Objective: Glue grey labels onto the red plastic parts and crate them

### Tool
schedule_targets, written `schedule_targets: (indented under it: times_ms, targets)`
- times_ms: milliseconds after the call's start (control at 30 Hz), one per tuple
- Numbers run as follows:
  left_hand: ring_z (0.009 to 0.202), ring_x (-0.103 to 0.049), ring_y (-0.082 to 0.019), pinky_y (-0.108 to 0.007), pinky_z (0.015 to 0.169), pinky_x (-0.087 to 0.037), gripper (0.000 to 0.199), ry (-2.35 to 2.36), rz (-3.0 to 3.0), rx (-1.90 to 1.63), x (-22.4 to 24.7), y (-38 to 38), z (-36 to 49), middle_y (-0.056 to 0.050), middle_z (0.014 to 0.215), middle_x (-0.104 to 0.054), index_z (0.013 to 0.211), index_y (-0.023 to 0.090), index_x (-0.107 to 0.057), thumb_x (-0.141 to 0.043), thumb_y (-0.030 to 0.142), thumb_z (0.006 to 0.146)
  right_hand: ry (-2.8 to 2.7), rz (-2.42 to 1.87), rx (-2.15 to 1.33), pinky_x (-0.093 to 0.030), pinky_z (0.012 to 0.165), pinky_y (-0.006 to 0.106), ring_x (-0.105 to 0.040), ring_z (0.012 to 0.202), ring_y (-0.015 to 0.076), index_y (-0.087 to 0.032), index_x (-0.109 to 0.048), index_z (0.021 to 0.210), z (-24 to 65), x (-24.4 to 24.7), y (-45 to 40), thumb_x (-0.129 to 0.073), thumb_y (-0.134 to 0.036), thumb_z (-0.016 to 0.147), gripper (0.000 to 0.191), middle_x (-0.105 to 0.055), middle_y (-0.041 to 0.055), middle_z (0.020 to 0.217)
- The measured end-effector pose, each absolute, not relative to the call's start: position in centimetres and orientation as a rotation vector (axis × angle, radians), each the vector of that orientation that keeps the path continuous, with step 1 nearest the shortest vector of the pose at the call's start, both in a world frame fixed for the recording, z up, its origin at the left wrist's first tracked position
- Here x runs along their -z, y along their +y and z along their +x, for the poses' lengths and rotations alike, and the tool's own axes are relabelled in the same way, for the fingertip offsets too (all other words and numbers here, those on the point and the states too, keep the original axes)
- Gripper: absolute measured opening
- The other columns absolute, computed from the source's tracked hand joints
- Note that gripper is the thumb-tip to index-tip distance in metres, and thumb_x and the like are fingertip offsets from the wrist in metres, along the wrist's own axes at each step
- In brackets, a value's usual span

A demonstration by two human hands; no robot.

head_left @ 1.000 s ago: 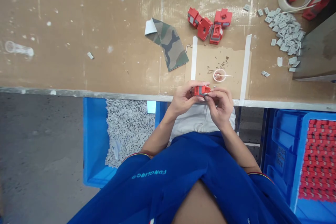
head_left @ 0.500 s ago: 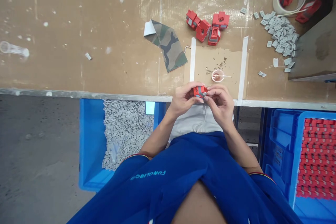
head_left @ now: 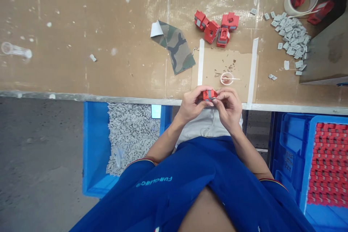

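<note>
Left hand (head_left: 190, 103) is clamping a red part (head_left: 208, 95) by the bench's near edge (head_left: 136, 100), right hand (head_left: 228, 106) is pinching its three-o'clock end, small cup (head_left: 225, 83) is sitting toward one o'clock, four red pieces (head_left: 211, 32) are lying beyond at twelve.

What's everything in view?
table: one, brown, ahead
held block: one, red, near edge
cup: one, whitish, centre, with stick
loose blocks: four, red, beyond cup
tape roll: one, cream, right
other blocks: two, red, in and beside tape roll
small pieces: many, grey, mostly right
cloth: one, camouflage, left of cup
strips: two, white, flanking cup
bins: at least two, blue, below table
binned pieces: many, grey, left bin
binned parts: many, red, right bin
plastic item: one, clear, far left
shirt: one, blue, on person
left grip, right grip: two, bare, at held block
</note>
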State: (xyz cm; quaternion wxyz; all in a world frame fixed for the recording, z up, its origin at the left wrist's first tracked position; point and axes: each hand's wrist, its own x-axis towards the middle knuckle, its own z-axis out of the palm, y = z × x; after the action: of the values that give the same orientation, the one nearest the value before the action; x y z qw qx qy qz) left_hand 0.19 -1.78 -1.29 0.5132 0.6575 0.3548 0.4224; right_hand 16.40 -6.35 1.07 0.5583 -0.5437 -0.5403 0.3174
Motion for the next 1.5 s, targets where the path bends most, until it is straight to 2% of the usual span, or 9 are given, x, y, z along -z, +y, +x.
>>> schedule_targets:
  times_ms: [467, 600, 800, 933, 1067, 1267, 1333, 1433, 1500]
  targets:
    - [0.095, -0.077, -0.019, -0.027, 0.084, -0.061, 0.047, 0.887, 1.473, -1.029, 0.8, -1.8, 0.5, -0.01, 0.112, -0.077, 0.121, 0.018, -0.068, -0.082, 0.046, 0.086, -1.26, -1.318, -0.788, -0.054, 0.068, 0.029, -0.068, 0.091, 0.0188, -0.023, -0.063, 0.091, 16.3, -0.9, -6.1, -0.066, -0.031, 0.098, 0.011, -0.066, 0.0071, 0.103]
    - [0.086, -0.079, -0.019, -0.026, 0.078, -0.063, 0.047, 0.839, 1.419, -0.927, 0.9, -1.2, -0.4, -0.007, 0.098, -0.08, 0.116, 0.018, -0.07, -0.087, 0.042, 0.08, -1.241, -1.265, -0.838, -0.059, 0.066, 0.03, -0.069, 0.08, 0.0172, -0.026, -0.065, 0.098, 16.5, -0.8, -6.0, -0.068, -0.036, 0.096, 0.011, -0.068, 0.0068, 0.106]
    - [0.094, -0.082, -0.03, -0.041, 0.086, -0.068, 0.054, 0.983, 1.472, -0.677, 0.8, -0.5, -1.9, -0.011, 0.101, -0.083, 0.107, 0.02, -0.073, -0.093, 0.048, 0.065, -1.425, -1.325, -0.855, -0.068, 0.073, 0.035, -0.078, 0.099, 0.0235, -0.034, -0.063, 0.092, 17.9, -2.5, -7.2, -0.071, -0.039, 0.089, 0.01, -0.073, 0.0033, 0.114]
    - [0.09, -0.082, -0.03, -0.041, 0.083, -0.069, 0.05, 0.885, 1.692, -0.541, -0.9, -0.4, -0.5, -0.01, 0.1, -0.084, 0.104, 0.023, -0.077, -0.09, 0.055, 0.068, -1.352, -1.362, -0.755, -0.066, 0.093, 0.041, -0.076, 0.113, 0.0256, -0.036, -0.059, 0.091, 19.2, -4.3, -10.2, -0.069, -0.03, 0.089, 0.012, -0.077, 0.0009, 0.116]
    - [0.091, -0.081, -0.03, -0.041, 0.083, -0.069, 0.053, 0.676, 1.86, -0.494, -3.0, -1.9, 3.2, -0.011, 0.107, -0.083, 0.115, 0.024, -0.077, -0.081, 0.062, 0.078, -1.086, -1.352, -0.839, -0.061, 0.098, 0.047, -0.074, 0.118, 0.0277, -0.036, -0.057, 0.086, 21.5, -6.1, -15.8, -0.075, -0.036, 0.085, 0.019, -0.078, -0.0008, 0.121]
    - [0.097, -0.08, -0.029, -0.042, 0.088, -0.067, 0.045, 0.575, 1.993, -0.365, -3.9, -1.9, 6.4, -0.013, 0.112, -0.082, 0.115, 0.022, -0.079, -0.062, 0.058, 0.095, -1.113, -1.582, -1.01, -0.055, 0.072, 0.032, -0.071, 0.08, 0.0187, -0.021, -0.061, 0.087, 28.1, -9.8, -22.7, -0.063, -0.033, 0.096, 0.016, -0.077, 0.0048, 0.089]
    - [0.098, -0.08, -0.03, -0.043, 0.09, -0.066, 0.042, 0.652, 2.015, -0.344, -4.1, -1.6, 6.6, -0.012, 0.107, -0.083, 0.109, 0.021, -0.08, -0.062, 0.056, 0.094, -1.129, -1.573, -0.9, -0.053, 0.064, 0.028, -0.069, 0.072, 0.0162, -0.02, -0.059, 0.082, 32.8, -11.9, -21.5, -0.062, -0.033, 0.098, 0.02, -0.075, 0.0038, 0.081]
    - [0.097, -0.081, -0.031, -0.045, 0.089, -0.067, 0.04, 0.694, 2.04, -0.318, -4.5, -1.8, 6.3, -0.012, 0.103, -0.083, 0.105, 0.023, -0.081, -0.063, 0.056, 0.093, -1.08, -1.774, -0.381, -0.054, 0.073, 0.028, -0.069, 0.077, 0.0151, -0.018, -0.058, 0.075, 42.3, -16.3, -15.9, -0.063, -0.033, 0.098, 0.028, -0.073, 0.0027, 0.077]
    - [0.096, -0.081, -0.031, -0.045, 0.088, -0.068, 0.04, 0.713, 2.048, -0.317, -4.6, -2.3, 5.8, -0.012, 0.103, -0.084, 0.105, 0.023, -0.08, -0.063, 0.057, 0.093, -0.887, -2.019, 0.014, -0.051, 0.088, 0.029, -0.07, 0.102, 0.0167, -0.009, -0.061, 0.085, 48.2, -19.2, -11.0, -0.056, -0.034, 0.1, 0.03, -0.073, 0.0085, 0.106]
